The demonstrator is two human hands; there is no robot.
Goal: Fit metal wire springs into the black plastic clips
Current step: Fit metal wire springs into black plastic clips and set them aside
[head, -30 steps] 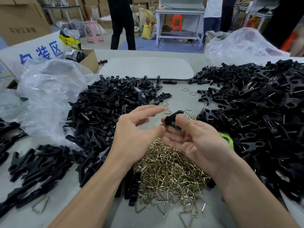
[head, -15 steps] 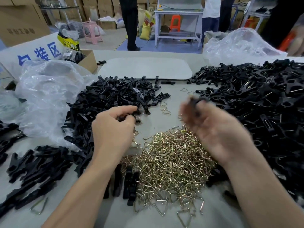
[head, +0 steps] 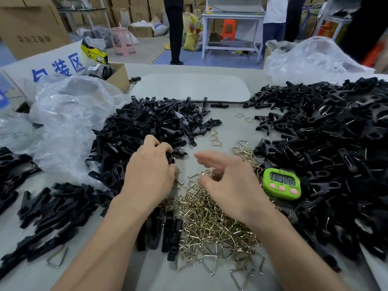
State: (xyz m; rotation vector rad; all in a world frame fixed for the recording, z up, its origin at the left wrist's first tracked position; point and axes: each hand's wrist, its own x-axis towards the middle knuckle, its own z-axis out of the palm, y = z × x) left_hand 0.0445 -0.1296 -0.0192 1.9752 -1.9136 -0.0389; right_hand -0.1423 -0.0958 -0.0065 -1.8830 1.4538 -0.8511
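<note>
Your left hand (head: 151,173) grips a black clip (head: 171,159), well left of the green timer (head: 281,183). Your right hand (head: 228,183) hangs open over the springs (head: 210,219), just left of the timer. The springs look light, stiff and easily tangled, so pinch one by its corner.

Single head cam, wide-angle: looked forward and down at the table (head: 228,131), close above left hand (head: 151,175) and right hand (head: 228,185); workshop floor (head: 144,54) up top.
</note>
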